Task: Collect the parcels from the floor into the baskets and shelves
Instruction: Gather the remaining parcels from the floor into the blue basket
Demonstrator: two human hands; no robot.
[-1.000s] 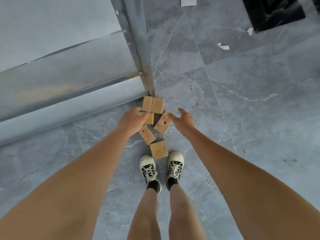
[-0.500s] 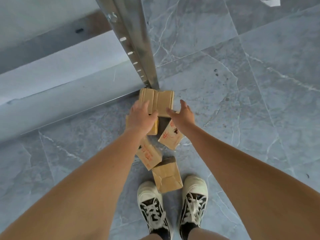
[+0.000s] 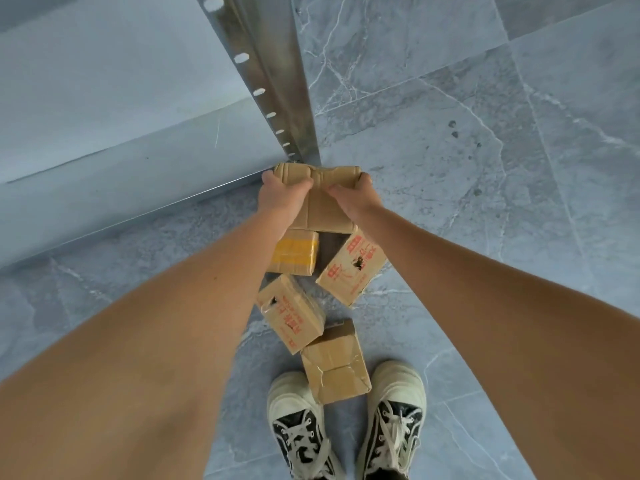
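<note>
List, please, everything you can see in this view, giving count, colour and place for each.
Held parcel: one, plain brown cardboard, at the foot of the shelf post, gripped at both ends.
Taped parcel: one, brown with yellow tape, on the floor just below the held one.
Printed parcels: two, brown with red print, on the floor; one right of centre, one nearer the feet.
Crumpled parcel: one, plain brown, on the floor between the shoes.
Shelf post: one, silver metal with holes, upper centre.
Shelf boards: pale grey, upper left.
Floor: grey marbled tiles.
Shoes: two, cream and black, left, right.
Left hand: grips the held parcel's left end.
Right hand: grips its right end.
</note>
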